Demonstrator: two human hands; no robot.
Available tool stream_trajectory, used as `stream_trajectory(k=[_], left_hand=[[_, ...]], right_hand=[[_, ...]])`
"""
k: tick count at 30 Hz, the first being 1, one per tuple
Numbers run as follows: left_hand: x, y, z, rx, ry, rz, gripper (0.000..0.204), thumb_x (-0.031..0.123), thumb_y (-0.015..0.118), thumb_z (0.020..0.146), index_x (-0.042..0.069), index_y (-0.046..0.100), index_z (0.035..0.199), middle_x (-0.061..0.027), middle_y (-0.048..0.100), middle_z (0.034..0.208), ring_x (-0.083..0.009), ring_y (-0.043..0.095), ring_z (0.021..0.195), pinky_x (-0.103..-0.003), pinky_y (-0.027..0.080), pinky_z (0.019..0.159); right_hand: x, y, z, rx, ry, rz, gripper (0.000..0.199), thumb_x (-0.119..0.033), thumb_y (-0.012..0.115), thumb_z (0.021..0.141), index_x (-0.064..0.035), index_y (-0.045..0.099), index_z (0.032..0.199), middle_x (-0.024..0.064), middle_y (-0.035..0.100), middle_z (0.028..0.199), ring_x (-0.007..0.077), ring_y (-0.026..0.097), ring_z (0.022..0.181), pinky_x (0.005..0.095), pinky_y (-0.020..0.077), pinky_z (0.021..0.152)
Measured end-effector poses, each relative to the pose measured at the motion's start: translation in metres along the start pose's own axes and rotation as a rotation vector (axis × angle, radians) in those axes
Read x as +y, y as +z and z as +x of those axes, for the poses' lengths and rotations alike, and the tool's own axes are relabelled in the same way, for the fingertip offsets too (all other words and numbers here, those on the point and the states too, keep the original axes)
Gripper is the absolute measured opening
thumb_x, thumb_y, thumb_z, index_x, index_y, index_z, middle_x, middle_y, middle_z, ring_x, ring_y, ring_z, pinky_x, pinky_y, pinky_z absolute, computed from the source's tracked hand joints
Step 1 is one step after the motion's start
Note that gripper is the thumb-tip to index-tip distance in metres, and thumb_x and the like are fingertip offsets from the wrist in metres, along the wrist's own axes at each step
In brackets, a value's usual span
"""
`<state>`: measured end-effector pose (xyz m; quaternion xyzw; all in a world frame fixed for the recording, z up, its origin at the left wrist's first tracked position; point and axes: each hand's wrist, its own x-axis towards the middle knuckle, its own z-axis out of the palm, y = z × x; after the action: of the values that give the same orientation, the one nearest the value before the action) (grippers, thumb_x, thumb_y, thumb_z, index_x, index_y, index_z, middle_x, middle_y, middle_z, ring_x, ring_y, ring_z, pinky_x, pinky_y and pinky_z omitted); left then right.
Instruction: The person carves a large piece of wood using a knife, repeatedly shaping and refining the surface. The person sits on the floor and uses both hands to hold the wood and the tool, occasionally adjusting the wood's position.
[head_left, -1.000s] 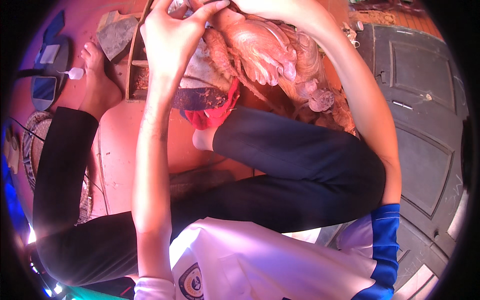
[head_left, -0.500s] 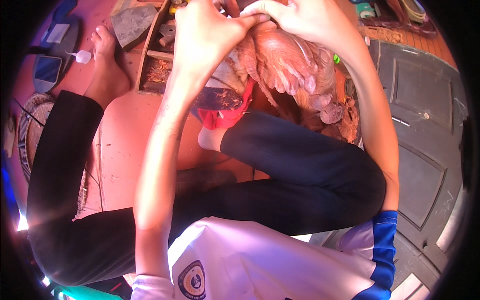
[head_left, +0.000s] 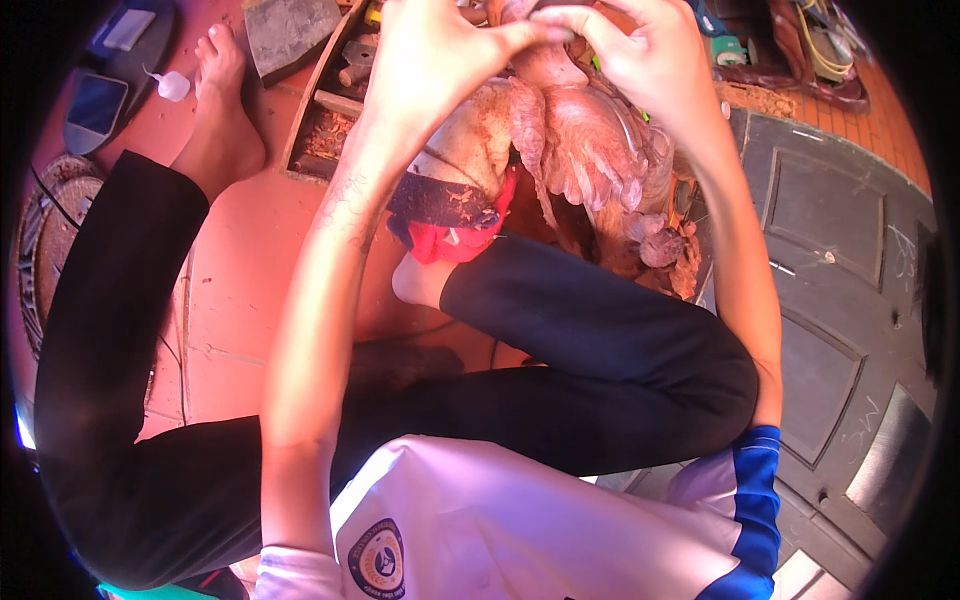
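Observation:
A reddish-brown wood carving (head_left: pixel 595 150) with wavy, feather-like ridges stands before me, its upper part running up between my hands. My left hand (head_left: pixel 440 50) is at the top edge, its thumb stretched across the carving's top and its other fingers mostly cut off. Opposite it, my right hand (head_left: pixel 645 55) has its fingers curled, with the tips meeting the left thumb. Both hands look closed, but whatever they grip there is too small or hidden to make out. A dusty cloth (head_left: pixel 460 150) lies against the carving's left side, above a red cloth (head_left: pixel 455 240) by my foot.
A wooden tray (head_left: pixel 325 135) with shavings and tools sits left of the carving, beside a grey stone block (head_left: pixel 290 35). Farther left are a phone (head_left: pixel 97 103) and a small white bottle (head_left: pixel 173 86). A grey panelled door (head_left: pixel 820 300) lies at the right.
The whole view has shifted slightly, so the carving sits a little farther right and lower. My hands stay together at the carving's top, with the right fingers more curled.

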<state>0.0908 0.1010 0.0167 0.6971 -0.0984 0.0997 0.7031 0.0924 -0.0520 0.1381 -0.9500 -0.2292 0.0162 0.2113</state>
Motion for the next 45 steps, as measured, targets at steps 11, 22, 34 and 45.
stream_trajectory(k=[11, 22, 34, 45], left_hand=[[0.003, -0.021, 0.015, -0.176, 0.158, 0.346, 0.099, 0.028, 0.094, 0.071, 0.002, 0.044, 0.154, -0.0265, 0.036, 0.162, -0.0360, 0.041, 0.148, -0.043, 0.040, 0.118], [0.023, 0.001, -0.004, -0.129, 0.009, 0.113, 0.092, 0.020, 0.091, 0.075, -0.003, 0.045, 0.151, -0.0234, 0.041, 0.160, -0.0306, 0.044, 0.147, -0.036, 0.038, 0.120], [0.032, 0.005, 0.012, -0.214, -0.051, 0.170, 0.081, 0.015, 0.090, 0.075, 0.002, 0.055, 0.147, -0.0154, 0.072, 0.127, -0.0196, 0.070, 0.109, -0.033, 0.054, 0.098], [0.035, 0.008, 0.015, -0.233, -0.125, 0.125, 0.076, 0.018, 0.091, 0.073, 0.005, 0.060, 0.141, -0.0108, 0.076, 0.115, -0.0144, 0.070, 0.098, -0.032, 0.055, 0.092]], right_hand=[[0.006, -0.011, 0.005, -0.137, -0.026, 0.077, 0.013, -0.009, 0.069, 0.087, -0.0005, 0.076, 0.094, 0.0137, 0.073, 0.082, 0.0248, 0.070, 0.072, 0.0349, 0.0519, 0.068], [0.043, -0.005, -0.007, -0.128, -0.121, 0.128, 0.013, -0.012, 0.072, 0.089, -0.0018, 0.077, 0.095, 0.0108, 0.072, 0.078, 0.0184, 0.067, 0.069, 0.0325, 0.0503, 0.065], [0.025, -0.021, -0.002, -0.197, -0.001, 0.064, 0.018, -0.010, 0.066, 0.088, -0.0007, 0.077, 0.099, 0.0098, 0.070, 0.072, 0.0152, 0.063, 0.061, 0.0337, 0.0490, 0.059], [0.031, -0.019, -0.006, -0.129, 0.020, 0.223, 0.018, -0.012, 0.067, 0.089, 0.0003, 0.076, 0.098, 0.0127, 0.072, 0.077, 0.0155, 0.066, 0.066, 0.0325, 0.0503, 0.062]])
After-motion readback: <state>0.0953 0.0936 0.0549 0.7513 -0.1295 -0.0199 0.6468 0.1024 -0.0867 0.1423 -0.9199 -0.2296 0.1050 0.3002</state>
